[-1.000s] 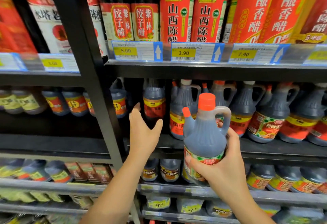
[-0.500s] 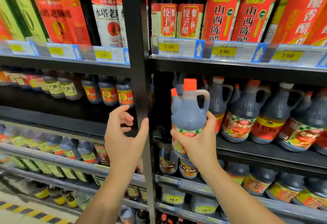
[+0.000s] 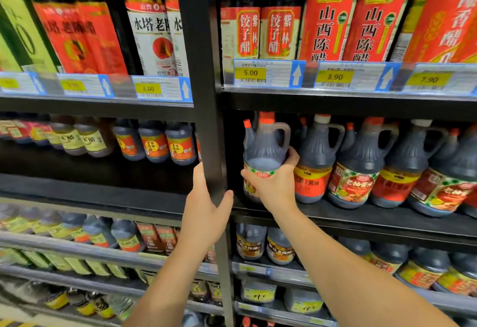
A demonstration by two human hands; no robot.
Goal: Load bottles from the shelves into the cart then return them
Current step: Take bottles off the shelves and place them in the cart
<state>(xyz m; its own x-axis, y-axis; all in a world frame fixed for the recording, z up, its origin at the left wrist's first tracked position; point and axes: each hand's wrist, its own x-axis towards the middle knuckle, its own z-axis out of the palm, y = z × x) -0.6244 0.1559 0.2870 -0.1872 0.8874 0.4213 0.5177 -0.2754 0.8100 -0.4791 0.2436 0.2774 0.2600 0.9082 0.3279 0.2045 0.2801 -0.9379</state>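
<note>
Right hand (image 3: 275, 187): grip closed around the label band of one dark jug bottle (image 3: 264, 151), orange cap, side handle and small spout; the bottle stands upright at the far left end of the middle shelf (image 3: 361, 219) in the right bay, its base at or just above the board, which of the two cannot be told.

Left hand (image 3: 205, 214): grip wrapped loosely on the black upright post (image 3: 206, 94) that divides the two bays, fingers on the post's left side, thumb on its right; it carries nothing.

Same shelf, right of the held bottle: at least four more handled jugs (image 3: 358, 169) in the front row, standing close together, red-and-yellow labels; further ones behind are partly hidden and not countable.

Shelf above, right bay: two tall dark bottles (image 3: 260, 29) with red-and-cream labels, then two red-wrapped bottles (image 3: 356, 19), then one larger red pack cut off by the frame edge. Three price tags (image 3: 250, 73) below them read 5.00, 3.90, 7.90.

Left bay, upper shelf: three legible tag positions, one reading 8.00 (image 3: 148, 89); the others are blurred. Left bay, middle shelf: three small dark bottles (image 3: 154, 143) with orange labels nearest the post, others blurred.

Lower shelves: further small bottles, blurred, uncounted.
</note>
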